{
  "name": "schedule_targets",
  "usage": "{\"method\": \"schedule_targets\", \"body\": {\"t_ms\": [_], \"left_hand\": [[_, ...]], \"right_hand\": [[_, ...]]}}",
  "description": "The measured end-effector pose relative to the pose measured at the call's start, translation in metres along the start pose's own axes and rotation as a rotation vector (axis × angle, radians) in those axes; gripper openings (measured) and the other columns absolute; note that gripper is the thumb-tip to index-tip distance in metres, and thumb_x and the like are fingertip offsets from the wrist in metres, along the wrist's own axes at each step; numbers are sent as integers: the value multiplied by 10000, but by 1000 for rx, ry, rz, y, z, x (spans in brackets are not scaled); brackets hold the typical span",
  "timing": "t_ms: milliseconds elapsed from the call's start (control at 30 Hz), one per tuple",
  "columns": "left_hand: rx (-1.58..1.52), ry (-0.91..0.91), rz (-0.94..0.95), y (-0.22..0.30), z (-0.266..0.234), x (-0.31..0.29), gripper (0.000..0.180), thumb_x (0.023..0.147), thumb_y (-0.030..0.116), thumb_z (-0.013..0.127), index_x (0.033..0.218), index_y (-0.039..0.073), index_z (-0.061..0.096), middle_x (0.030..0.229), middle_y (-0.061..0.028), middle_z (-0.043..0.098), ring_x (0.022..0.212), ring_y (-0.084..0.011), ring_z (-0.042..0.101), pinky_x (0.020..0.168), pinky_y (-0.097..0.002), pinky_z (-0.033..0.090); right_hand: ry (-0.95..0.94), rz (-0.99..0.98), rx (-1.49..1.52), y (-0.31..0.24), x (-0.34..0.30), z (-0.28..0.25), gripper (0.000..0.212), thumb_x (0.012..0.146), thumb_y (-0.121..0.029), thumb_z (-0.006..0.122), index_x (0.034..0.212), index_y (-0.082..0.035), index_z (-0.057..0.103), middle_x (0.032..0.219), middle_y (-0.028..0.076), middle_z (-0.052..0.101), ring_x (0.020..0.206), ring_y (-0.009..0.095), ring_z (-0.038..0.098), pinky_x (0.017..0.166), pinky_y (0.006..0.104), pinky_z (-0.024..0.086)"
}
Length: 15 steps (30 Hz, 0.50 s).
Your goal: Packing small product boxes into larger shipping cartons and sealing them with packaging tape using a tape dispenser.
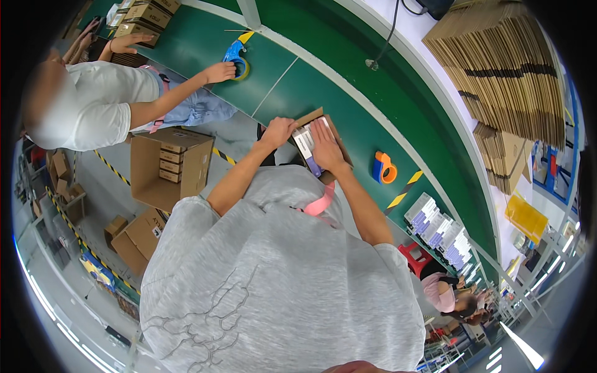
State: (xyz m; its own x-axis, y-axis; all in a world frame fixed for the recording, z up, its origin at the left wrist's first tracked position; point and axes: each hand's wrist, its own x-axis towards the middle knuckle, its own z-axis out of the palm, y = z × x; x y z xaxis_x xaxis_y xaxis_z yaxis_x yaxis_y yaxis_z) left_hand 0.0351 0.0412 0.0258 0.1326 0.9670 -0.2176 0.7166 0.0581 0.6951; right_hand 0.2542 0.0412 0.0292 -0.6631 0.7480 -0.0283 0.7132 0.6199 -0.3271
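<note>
A small open cardboard box [341, 148] sits before me on the green work table, its flaps raised at the far and right sides. White and purple packs [304, 140] fill it. My left hand [280, 132] grips the box at its left edge, fingers curled over the side. Flat on top of the packs lies my right hand [327, 147], fingers stretched out and pointing away from me. The lower part of the box is hidden by my right forearm and shirt.
An orange and blue tape dispenser [384, 168] lies to the right, near stacked white and purple packs [438, 230]. Flattened cardboard [497, 68] is piled at far right. At left, a co-worker's hand [220, 73] touches a blue tape dispenser [235, 52]; a large carton [146, 171] holds smaller boxes.
</note>
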Motion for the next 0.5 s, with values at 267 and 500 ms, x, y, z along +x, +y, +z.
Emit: {"method": "schedule_targets", "body": {"t_ms": [267, 500], "left_hand": [[-21, 0, -21, -2, 1, -2, 320, 954, 255, 534, 812, 4, 671, 796, -240, 652, 787, -450, 625, 731, -532, 500], [-67, 64, -95, -13, 4, -7, 298, 942, 255, 546, 829, 14, 681, 807, -238, 654, 798, -452, 624, 730, -529, 500]], "right_hand": [[-39, -64, 323, -1, 1, -19, 548, 817, 40, 425, 1364, 21, 458, 1448, 214, 427, 1379, 357, 366, 1155, 433, 291], [-242, -173, 288, -10, 22, -22, 504, 833, 8, 472, 1336, -4, 504, 1374, 173, 509, 1291, 339, 465, 1098, 427, 354]]}}
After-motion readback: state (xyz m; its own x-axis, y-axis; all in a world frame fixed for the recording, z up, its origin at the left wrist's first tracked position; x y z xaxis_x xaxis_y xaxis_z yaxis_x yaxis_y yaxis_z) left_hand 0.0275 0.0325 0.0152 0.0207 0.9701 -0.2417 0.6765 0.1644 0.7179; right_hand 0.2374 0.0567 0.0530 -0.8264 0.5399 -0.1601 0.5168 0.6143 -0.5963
